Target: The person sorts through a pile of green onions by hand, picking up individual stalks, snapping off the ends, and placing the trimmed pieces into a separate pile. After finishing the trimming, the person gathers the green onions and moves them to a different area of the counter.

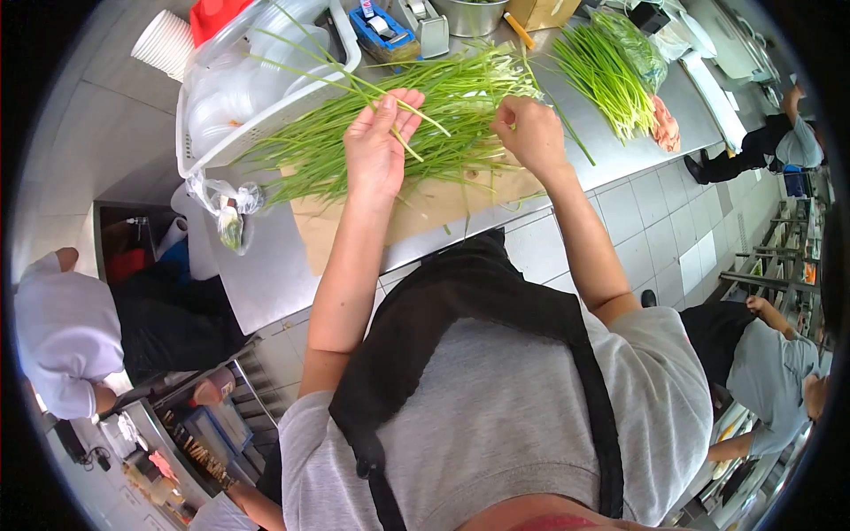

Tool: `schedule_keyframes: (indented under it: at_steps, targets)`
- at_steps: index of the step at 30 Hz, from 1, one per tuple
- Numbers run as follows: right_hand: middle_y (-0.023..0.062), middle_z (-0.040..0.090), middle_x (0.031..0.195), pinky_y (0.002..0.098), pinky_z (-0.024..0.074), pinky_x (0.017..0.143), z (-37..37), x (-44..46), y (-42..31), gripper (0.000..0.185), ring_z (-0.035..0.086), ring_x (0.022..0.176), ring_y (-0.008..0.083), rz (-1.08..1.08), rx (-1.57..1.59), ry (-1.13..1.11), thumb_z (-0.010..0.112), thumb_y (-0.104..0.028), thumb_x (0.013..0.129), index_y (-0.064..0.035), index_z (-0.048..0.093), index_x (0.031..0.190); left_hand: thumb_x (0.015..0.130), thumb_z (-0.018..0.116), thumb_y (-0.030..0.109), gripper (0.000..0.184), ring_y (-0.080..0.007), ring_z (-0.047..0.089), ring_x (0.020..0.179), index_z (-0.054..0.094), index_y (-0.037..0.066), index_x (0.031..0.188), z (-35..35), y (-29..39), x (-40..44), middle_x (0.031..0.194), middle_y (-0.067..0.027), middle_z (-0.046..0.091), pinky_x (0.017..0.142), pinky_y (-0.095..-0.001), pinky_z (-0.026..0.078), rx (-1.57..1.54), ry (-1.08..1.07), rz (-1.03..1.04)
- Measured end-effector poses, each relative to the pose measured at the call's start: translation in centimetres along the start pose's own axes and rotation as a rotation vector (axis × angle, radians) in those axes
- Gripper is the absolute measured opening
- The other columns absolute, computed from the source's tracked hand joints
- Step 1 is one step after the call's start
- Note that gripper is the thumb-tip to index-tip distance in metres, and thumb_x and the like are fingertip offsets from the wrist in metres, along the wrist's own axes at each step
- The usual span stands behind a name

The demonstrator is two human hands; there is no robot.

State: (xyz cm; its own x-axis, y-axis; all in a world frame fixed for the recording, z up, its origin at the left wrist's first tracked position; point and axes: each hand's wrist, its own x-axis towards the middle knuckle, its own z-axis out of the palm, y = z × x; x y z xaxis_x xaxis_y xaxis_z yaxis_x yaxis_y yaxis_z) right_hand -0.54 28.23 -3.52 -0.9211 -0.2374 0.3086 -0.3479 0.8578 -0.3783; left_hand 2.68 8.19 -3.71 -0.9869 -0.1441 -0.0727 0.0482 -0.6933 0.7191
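My left hand (382, 146) is palm up, with the thumb pressing a few long, thin chives (359, 84) against the fingers. Their stalks stick out on both sides of the hand. To its right, my right hand (531, 134) is closed, fingertips pinched together near the pale ends of the pile; whatever they hold is too small to make out. Beneath both hands a large loose pile of chives (310, 155) spreads over brown paper (332, 232) on the metal table (257, 292). A second bunch of chives (606, 80) lies farther right.
A white basket (266, 119) of clear plastic containers stands at the left, beside a knotted plastic bag (232, 217). Tape dispensers (385, 34) and a metal pot (469, 16) line the back. Co-workers (71, 327) stand left and right of the table.
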Motion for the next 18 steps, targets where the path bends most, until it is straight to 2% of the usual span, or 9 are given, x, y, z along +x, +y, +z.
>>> schedule_keyframes:
  at_steps: [1, 3, 4, 6, 10, 12, 13, 15, 18]
  targets:
    - [0.0091, 0.062, 0.069, 0.0309, 0.0456, 0.055, -0.2, 0.2, -0.5, 0.008, 0.058, 0.058, 0.0199, -0.003, 0.0, 0.002, 0.065, -0.013, 0.072, -0.0065, 0.063, 0.077, 0.088, 0.051, 0.013, 0.019, -0.023, 0.058, 0.095, 0.058, -0.001, 0.098, 0.1, 0.1, 0.1, 0.099, -0.0142, 0.061, 0.082, -0.0328, 0.046, 0.0, 0.0, 0.003]
    - [0.0056, 0.063, 0.072, 0.0281, 0.0443, 0.055, -0.4, 0.3, -2.3, 0.009, 0.057, 0.06, 0.0145, -0.116, 0.432, -0.022, 0.063, -0.011, 0.075, -0.0052, 0.064, 0.082, 0.088, 0.051, 0.014, 0.02, -0.0226, 0.055, 0.1, 0.057, 0.0, 0.101, 0.3, 0.0, 0.2, 0.103, -0.0135, 0.06, 0.085, -0.0338, 0.044, 0.038, -0.161, -0.053]
    - [0.0056, 0.063, 0.072, 0.0281, 0.0443, 0.055, -0.3, 0.4, -3.0, 0.009, 0.057, 0.06, 0.0145, -0.109, 0.432, -0.021, 0.063, -0.011, 0.075, -0.0052, 0.064, 0.082, 0.088, 0.051, 0.014, 0.02, -0.0226, 0.055, 0.1, 0.057, 0.0, 0.101, 0.4, -0.1, 0.1, 0.103, -0.0135, 0.06, 0.085, -0.0338, 0.044, 0.039, -0.163, -0.059]
    - [0.0013, 0.063, 0.074, 0.0228, 0.042, 0.055, -0.2, 0.7, -4.0, 0.011, 0.054, 0.063, 0.0076, 0.107, 1.087, -0.377, 0.062, -0.01, 0.078, -0.0027, 0.063, 0.086, 0.088, 0.051, 0.015, 0.021, -0.0226, 0.053, 0.104, 0.058, 0.0, 0.102, 0.7, -0.3, 0.2, 0.107, -0.0127, 0.058, 0.089, -0.0351, 0.042, 0.026, -0.26, -0.058]
    - [-0.0011, 0.061, 0.075, 0.0183, 0.0396, 0.056, -1.2, 0.5, -5.1, 0.012, 0.052, 0.065, 0.0033, 0.202, 1.207, -0.445, 0.063, -0.01, 0.079, -0.0006, 0.062, 0.087, 0.088, 0.051, 0.016, 0.021, -0.0193, 0.054, 0.1, 0.059, 0.001, 0.101, 0.9, -0.1, -0.1, 0.107, -0.0113, 0.059, 0.083, -0.0332, 0.043, -0.005, -0.276, -0.114]
    - [0.0004, 0.061, 0.073, 0.0175, 0.0394, 0.055, -0.5, 0.5, -4.9, 0.009, 0.052, 0.064, 0.0034, 0.21, 1.137, -0.351, 0.063, -0.008, 0.079, -0.0024, 0.062, 0.086, 0.087, 0.054, 0.019, 0.021, -0.0105, 0.054, 0.085, 0.06, 0.002, 0.098, 0.4, -0.4, -0.3, 0.104, -0.008, 0.06, 0.066, -0.025, 0.043, 0.066, -0.159, -0.156]
    - [0.0004, 0.061, 0.073, 0.0175, 0.0394, 0.055, -0.5, 0.5, -4.8, 0.009, 0.052, 0.064, 0.0034, 0.209, 1.137, -0.352, 0.063, -0.008, 0.079, -0.0024, 0.062, 0.086, 0.087, 0.054, 0.019, 0.021, -0.0105, 0.054, 0.085, 0.06, 0.002, 0.098, 0.2, -0.6, -0.4, 0.104, -0.008, 0.06, 0.066, -0.025, 0.043, 0.066, -0.158, -0.155]
    - [0.0005, 0.061, 0.072, 0.0177, 0.0397, 0.056, -0.4, 0.5, -4.8, 0.007, 0.052, 0.063, 0.0034, 0.204, 1.1, -0.365, 0.063, -0.006, 0.078, -0.0022, 0.062, 0.084, 0.084, 0.059, 0.016, 0.02, -0.0028, 0.048, 0.066, 0.061, 0.001, 0.096, 0.2, -1.1, -0.6, 0.093, -0.0051, 0.062, 0.05, -0.018, 0.033, 0.067, -0.109, -0.062]
    - [0.0008, 0.062, 0.072, 0.0171, 0.0389, 0.055, 0.0, 0.3, -4.4, 0.006, 0.052, 0.063, 0.0033, 0.184, 1.086, -0.373, 0.063, -0.006, 0.078, -0.0024, 0.061, 0.082, 0.081, 0.063, 0.012, 0.015, -0.0004, 0.041, 0.055, 0.062, 0.0, 0.09, 0.8, -1.3, -0.9, 0.077, -0.0017, 0.06, 0.043, -0.0145, 0.028, 0.161, -0.071, 0.022]
